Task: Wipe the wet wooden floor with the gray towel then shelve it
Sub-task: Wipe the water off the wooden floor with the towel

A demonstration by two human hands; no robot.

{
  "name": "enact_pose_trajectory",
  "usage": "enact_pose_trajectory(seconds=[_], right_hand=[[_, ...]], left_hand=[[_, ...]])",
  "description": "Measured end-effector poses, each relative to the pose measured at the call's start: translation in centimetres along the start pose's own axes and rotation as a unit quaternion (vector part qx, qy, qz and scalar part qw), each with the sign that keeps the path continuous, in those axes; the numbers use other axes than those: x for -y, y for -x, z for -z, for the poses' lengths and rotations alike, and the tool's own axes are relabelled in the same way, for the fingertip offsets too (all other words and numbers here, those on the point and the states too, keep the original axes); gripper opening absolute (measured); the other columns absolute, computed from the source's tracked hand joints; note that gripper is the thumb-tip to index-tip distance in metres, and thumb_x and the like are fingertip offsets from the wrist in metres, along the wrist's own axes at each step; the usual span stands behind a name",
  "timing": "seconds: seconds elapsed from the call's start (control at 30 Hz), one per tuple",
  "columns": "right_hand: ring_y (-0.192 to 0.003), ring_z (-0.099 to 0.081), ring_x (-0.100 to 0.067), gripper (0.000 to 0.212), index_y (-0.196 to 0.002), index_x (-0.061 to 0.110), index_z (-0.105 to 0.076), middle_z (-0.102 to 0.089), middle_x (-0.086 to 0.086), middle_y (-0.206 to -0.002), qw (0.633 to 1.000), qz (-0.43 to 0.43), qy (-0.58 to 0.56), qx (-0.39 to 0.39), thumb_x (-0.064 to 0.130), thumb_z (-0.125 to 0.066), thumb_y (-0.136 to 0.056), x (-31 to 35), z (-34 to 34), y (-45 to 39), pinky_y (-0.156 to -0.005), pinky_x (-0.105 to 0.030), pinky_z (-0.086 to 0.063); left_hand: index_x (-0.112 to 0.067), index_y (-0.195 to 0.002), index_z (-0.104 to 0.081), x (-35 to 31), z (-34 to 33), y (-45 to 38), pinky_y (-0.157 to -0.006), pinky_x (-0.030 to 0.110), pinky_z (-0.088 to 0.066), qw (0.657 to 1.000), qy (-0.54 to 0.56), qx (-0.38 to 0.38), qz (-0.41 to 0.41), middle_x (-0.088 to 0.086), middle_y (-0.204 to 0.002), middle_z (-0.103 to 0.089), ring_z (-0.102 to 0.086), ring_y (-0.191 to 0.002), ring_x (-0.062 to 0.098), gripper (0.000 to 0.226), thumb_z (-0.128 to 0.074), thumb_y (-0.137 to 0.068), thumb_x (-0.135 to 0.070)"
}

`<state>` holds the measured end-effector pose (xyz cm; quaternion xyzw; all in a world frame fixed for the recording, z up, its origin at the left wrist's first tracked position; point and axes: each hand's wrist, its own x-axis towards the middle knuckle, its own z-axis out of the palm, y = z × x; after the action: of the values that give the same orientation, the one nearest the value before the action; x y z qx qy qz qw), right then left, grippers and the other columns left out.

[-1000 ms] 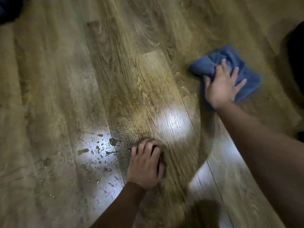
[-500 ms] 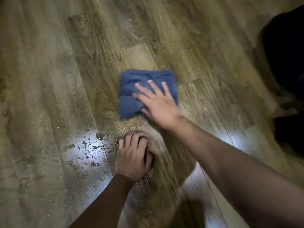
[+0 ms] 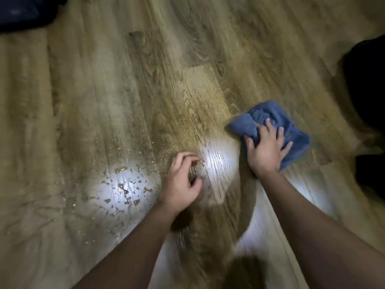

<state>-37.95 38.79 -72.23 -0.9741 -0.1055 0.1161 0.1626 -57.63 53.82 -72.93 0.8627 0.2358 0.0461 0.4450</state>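
Both hands are low on the floor point(image 3: 104, 90). The right hand point(image 3: 266, 151) lies with spread fingers flat on the towel point(image 3: 291, 130) and presses it down; nothing is gripped. The left hand point(image 3: 183, 180) rests on the boards with its fingers curled — they hold nothing.

Half a second ago the towel was in the middle, just above the left hand; now it is swept out to the right, bunched, well apart from that hand.

Water drops point(image 3: 127, 186) lie left of the left hand, in a bright reflection. Wide bare floor opens upward and to the left. Dark shapes point(image 3: 368, 97) stand at the right edge near the towel — another point(image 3: 25, 11) at the top left corner.
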Motion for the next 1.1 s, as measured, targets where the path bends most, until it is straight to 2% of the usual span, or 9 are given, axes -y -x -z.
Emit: enact_pose_trajectory(seconds=[0.2,0.3,0.43,0.53,0.6,0.67,0.77,0.87,1.1], right_hand=[[-0.151,-0.018,-0.034,0.056,-0.140,0.033,-0.054,-0.030,0.005,-0.162,0.958,0.258,0.098,0.077,0.043,-0.065,-0.086,4.7,-4.9,15.3,-0.116,-0.067,-0.012],[-0.147,-0.024,-0.041,0.064,-0.136,0.035,-0.055,-0.035,0.002,-0.159,0.886,0.419,0.151,0.126,0.046,-0.076,-0.076,4.5,-8.5,24.2,-0.109,-0.071,-0.018],[-0.140,-0.043,-0.032,0.030,-0.124,0.042,-0.062,-0.053,0.008,-0.147,0.824,0.542,0.143,0.084,0.039,-0.063,-0.094,3.5,-10.3,27.6,-0.104,-0.069,-0.038],[-0.140,-0.043,-0.025,0.038,-0.129,0.046,-0.061,-0.053,0.010,-0.146,0.821,0.528,0.184,0.112,0.048,-0.051,-0.093,4.0,-8.3,22.5,-0.103,-0.065,-0.040],[-0.137,-0.046,-0.034,0.050,-0.134,0.037,-0.061,-0.047,0.003,-0.152,0.819,0.523,0.217,0.093,0.050,-0.065,-0.086,4.4,-7.0,17.2,-0.103,-0.071,-0.033],[-0.140,-0.042,-0.037,0.059,-0.139,0.028,-0.058,-0.042,-0.001,-0.156,0.873,0.440,0.206,0.050,0.044,-0.073,-0.084,4.7,-5.5,11.4,-0.107,-0.072,-0.030],[-0.151,-0.018,-0.033,0.055,-0.147,0.023,-0.043,-0.023,0.004,-0.165,0.968,0.211,0.131,0.039,0.042,-0.053,-0.096,4.9,-3.9,3.9,-0.116,-0.068,-0.012],[-0.151,-0.012,-0.034,0.052,-0.144,0.021,-0.039,-0.021,0.003,-0.164,0.997,0.072,0.033,0.028,0.042,-0.050,-0.099,6.2,-3.3,1.3,-0.114,-0.071,-0.005],[-0.149,-0.021,-0.036,0.049,-0.133,0.023,-0.056,-0.031,0.003,-0.161,0.975,0.202,0.093,0.029,0.035,-0.067,-0.087,10.0,-6.7,14.8,-0.116,-0.069,-0.009]], left_hand=[[-0.034,-0.151,-0.037,5.8,9.5,3.8,-0.119,0.069,-0.004,0.950,-0.056,-0.181,0.249,-0.002,-0.168,-0.014,-0.005,-0.153,0.012,0.075,-0.075,-0.087,-0.042],[-0.037,-0.160,-0.008,9.0,14.2,6.3,-0.114,0.075,0.005,0.876,-0.066,-0.170,0.446,0.001,-0.169,0.018,0.019,-0.154,0.028,0.119,-0.074,-0.067,-0.072],[-0.039,-0.159,0.009,10.6,16.3,8.6,-0.117,0.066,0.008,0.839,-0.001,-0.093,0.537,-0.002,-0.163,0.035,0.030,-0.150,0.030,0.144,-0.069,-0.047,-0.083],[-0.040,-0.156,0.019,11.1,15.9,8.9,-0.115,0.066,0.012,0.847,0.013,-0.044,0.530,0.000,-0.158,0.044,0.039,-0.145,0.033,0.147,-0.071,-0.048,-0.082],[-0.041,-0.155,0.024,11.5,15.9,8.8,-0.113,0.069,0.013,0.848,0.001,-0.029,0.529,0.004,-0.156,0.047,0.041,-0.143,0.037,0.146,-0.074,-0.054,-0.080],[-0.042,-0.152,0.029,11.9,15.9,8.8,-0.111,0.071,0.015,0.848,-0.007,-0.009,0.529,0.006,-0.154,0.049,0.043,-0.141,0.039,0.148,-0.072,-0.051,-0.082],[-0.044,-0.147,0.035,12.3,16.2,8.9,-0.109,0.073,0.016,0.849,-0.007,0.016,0.529,0.006,-0.151,0.052,0.046,-0.138,0.041,0.152,-0.066,-0.043,-0.089],[-0.047,-0.143,0.039,12.7,16.4,8.9,-0.107,0.073,0.018,0.852,-0.002,0.029,0.523,0.006,-0.148,0.055,0.048,-0.136,0.042,0.153,-0.065,-0.041,-0.092],[-0.058,-0.113,0.057,13.4,16.6,9.0,-0.108,0.074,0.016,0.849,-0.008,0.041,0.527,0.007,-0.146,0.058,0.047,-0.136,0.046,0.150,-0.047,-0.016,-0.107]])
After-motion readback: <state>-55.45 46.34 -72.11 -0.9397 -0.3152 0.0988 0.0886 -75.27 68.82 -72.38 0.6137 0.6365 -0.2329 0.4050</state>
